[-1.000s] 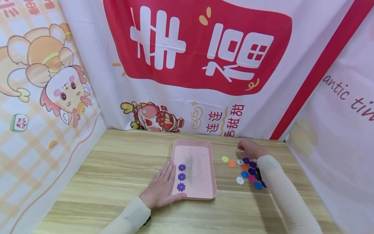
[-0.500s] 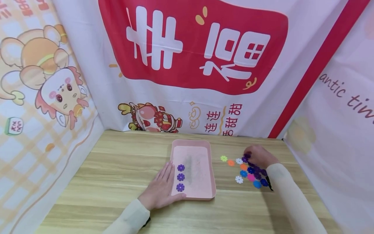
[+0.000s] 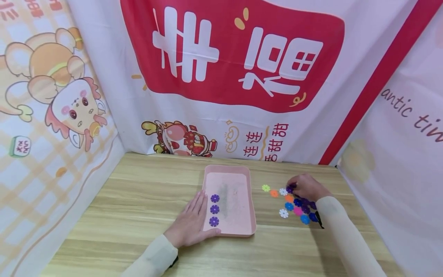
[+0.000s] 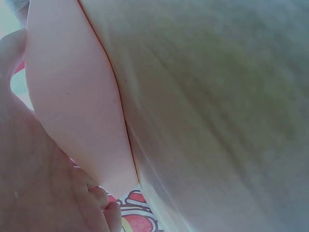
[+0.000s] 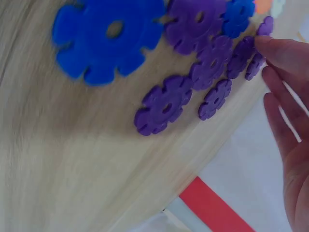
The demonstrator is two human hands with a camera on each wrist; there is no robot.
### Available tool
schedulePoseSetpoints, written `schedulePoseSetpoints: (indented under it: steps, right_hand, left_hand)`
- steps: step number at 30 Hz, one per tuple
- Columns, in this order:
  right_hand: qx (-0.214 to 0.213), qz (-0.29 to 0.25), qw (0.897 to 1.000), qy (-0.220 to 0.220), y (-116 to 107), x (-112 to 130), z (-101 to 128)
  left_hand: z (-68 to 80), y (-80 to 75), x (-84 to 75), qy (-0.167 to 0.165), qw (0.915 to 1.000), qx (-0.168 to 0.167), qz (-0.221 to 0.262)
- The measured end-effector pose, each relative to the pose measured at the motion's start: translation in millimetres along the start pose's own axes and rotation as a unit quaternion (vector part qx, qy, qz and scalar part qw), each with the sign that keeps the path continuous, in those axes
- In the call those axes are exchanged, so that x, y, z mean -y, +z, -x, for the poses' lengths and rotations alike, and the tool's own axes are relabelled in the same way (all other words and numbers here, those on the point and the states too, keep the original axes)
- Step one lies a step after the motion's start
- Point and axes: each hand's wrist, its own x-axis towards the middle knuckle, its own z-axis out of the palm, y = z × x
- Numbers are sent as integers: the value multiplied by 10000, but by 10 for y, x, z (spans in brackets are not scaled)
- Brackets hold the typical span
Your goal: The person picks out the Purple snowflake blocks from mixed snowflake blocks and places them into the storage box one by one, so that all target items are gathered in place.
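Note:
My left hand [image 3: 188,225] lies with straight fingers along the left side of a pink tray [image 3: 253,215], its thumb at the near edge. In the left wrist view, the palm and fingers rest against the tray's wall [image 4: 77,92]. Three purple snowflake discs [image 3: 214,209] stand in a column inside the tray. My right hand [image 3: 309,187] is over the loose discs to the right, with thumb and fingers at a purple snowflake disc [image 5: 255,66]. They appear to pinch it, though the fingertips partly hide it. Several more purple discs [image 5: 166,106] lie beside that hand.
On the wooden table [image 3: 145,192] near the right hand lie a yellow disc [image 3: 265,188], an orange disc [image 3: 274,193], a white disc [image 3: 283,213], a pink disc [image 3: 298,211] and blue discs [image 3: 305,219]. A printed cloth [image 3: 232,130] hangs behind.
My right hand has come down from behind the pile and moved slightly right, its fingers now at a purple disc. The left hand and the tray's discs stay in place.

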Motion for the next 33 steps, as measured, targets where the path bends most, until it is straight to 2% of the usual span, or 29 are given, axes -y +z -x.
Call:
schedulePoseSetpoints:
  steps: [3,11,22,33]
  right_hand:
    - [24,151,9995,-265,-8,27,-17]
    - [350,285,9988,-184,-47,128,-40]
    - [806,123,9955,476,-94,257,-209]
    - [1206,-44,9857,1173,-164,353,-300]
  left_hand:
    - [9,4,8,-10,10000,-2,10]
    - [5,17,17,-28,10000,34,27]
    - [6,0,15,-48,10000,63,-3]
    - [-23,10,8,-93,9999,111,33]
